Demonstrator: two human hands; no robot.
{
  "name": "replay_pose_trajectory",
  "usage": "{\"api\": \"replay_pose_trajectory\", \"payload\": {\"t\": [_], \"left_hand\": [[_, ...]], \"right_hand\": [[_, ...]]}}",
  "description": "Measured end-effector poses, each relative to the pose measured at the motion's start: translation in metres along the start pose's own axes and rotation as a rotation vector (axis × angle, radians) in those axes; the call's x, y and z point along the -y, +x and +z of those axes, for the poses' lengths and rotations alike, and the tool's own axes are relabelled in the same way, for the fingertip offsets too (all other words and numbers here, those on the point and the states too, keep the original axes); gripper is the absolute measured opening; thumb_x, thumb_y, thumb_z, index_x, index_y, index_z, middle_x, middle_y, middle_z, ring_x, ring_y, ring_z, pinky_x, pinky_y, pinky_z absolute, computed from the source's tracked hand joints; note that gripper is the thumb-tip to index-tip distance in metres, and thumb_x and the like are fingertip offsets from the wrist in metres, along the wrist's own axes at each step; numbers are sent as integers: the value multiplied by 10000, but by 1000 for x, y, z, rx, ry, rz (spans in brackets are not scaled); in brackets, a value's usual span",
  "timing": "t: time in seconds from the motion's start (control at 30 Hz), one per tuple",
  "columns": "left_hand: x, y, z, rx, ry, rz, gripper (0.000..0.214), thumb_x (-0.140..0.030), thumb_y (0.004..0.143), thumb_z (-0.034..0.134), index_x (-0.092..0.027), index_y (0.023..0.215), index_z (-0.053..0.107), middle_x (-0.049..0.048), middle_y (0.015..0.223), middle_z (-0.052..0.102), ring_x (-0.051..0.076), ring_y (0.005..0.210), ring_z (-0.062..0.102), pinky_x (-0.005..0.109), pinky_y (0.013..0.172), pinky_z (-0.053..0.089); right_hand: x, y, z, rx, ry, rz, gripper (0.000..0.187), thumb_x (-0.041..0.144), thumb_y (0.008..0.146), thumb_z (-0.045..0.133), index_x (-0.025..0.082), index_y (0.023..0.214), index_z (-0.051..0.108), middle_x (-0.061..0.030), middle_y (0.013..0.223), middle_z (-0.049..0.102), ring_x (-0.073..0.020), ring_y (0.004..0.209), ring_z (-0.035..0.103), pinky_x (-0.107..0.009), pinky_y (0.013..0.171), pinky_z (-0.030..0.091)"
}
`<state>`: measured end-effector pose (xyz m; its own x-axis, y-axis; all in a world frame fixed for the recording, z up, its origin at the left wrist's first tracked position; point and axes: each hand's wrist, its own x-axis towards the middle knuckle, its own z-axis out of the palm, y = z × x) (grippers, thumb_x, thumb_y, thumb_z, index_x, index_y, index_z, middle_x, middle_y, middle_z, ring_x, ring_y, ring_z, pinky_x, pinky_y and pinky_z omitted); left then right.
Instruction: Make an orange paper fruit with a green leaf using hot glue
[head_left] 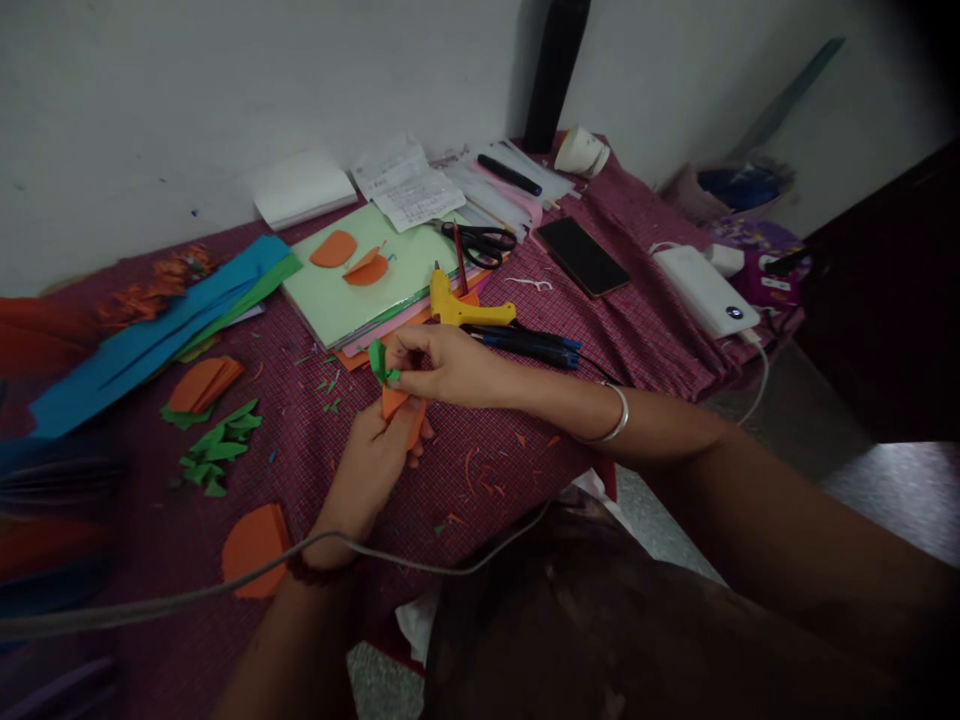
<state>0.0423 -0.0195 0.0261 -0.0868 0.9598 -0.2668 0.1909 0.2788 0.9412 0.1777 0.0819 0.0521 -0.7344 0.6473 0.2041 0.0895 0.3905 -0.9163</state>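
My left hand [373,455] is closed around a folded orange paper piece [392,402], held up over the cloth. My right hand [442,366] pinches a small green paper leaf [377,360] against the top of the orange piece; whether the two are stuck together I cannot tell. Just beyond my right hand lies a yellow glue gun [472,308]. On the left are a stack of orange paper cutouts [206,384] and a heap of green paper leaves [220,448]. Nearer my left wrist sits another stack of orange cutouts [255,550].
Black scissors [484,243] and two orange paper shapes rest by a pale green paper stack [322,290]. A phone [581,256] and white power bank [705,290] lie to the right. A grey cable [420,568] crosses my left wrist. Blue paper strips [165,320] lie left.
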Motion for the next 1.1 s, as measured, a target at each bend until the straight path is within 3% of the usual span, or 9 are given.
{"api": "replay_pose_trajectory", "payload": {"t": [0.5,0.8,1.1], "left_hand": [[-4,-1,1,-5,59,14,378,-492,880,573,-180,675,630,27,622,614,127,496,538,239,451,432],[-7,0,4,-27,31,-17,288,-445,751,631,-174,658,611,13,591,602,122,474,525,238,433,420],[-14,-3,7,17,-181,-79,253,-380,687,685,-160,806,646,-7,613,610,112,478,492,231,415,391]], "right_hand": [[0,0,0,-19,-29,-6,97,104,767,553,170,823,509,47,739,507,-100,694,452,-245,664,330],[2,-2,1,-30,19,32,158,92,773,584,177,865,488,57,738,506,-90,684,467,-245,660,352],[1,-1,-6,-30,194,-16,108,143,869,590,171,939,513,34,795,535,-104,737,499,-244,698,431]]}}
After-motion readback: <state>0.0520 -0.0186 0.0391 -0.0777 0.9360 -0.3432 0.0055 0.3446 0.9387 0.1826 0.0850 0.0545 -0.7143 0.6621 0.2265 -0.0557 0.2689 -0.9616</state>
